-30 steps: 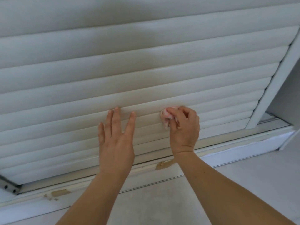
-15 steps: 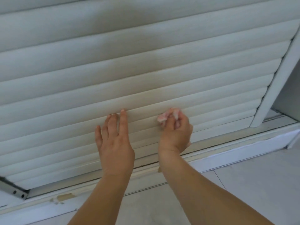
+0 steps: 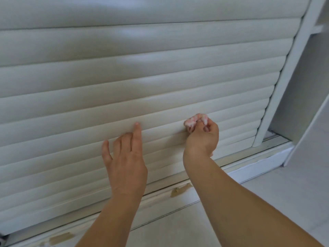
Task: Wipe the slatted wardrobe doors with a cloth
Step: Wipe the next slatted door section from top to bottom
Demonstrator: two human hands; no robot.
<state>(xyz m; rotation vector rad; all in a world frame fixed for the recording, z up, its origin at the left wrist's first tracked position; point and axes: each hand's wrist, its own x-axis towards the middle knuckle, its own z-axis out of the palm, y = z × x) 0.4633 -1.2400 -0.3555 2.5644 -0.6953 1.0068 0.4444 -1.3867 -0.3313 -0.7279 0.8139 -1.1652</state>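
Note:
A white slatted wardrobe door (image 3: 142,82) fills most of the view, its horizontal slats running left to right. My right hand (image 3: 203,136) is shut on a small bunched pink-and-white cloth (image 3: 195,120) and presses it against a slat low on the door, right of centre. My left hand (image 3: 126,157) rests flat on the lower slats to the left of the cloth, empty, with one finger stretched up and the others partly bent.
The door's white side frame (image 3: 284,75) slants down at the right, with an open gap (image 3: 302,97) beside it. Under the door runs a bottom track and white plinth (image 3: 249,168) with chipped brown patches (image 3: 178,190). Pale floor (image 3: 267,202) lies below.
My right hand with the cloth has shifted slightly right and up along the slats. My left hand's fingers have curled, leaving one finger stretched. The view has tilted upward.

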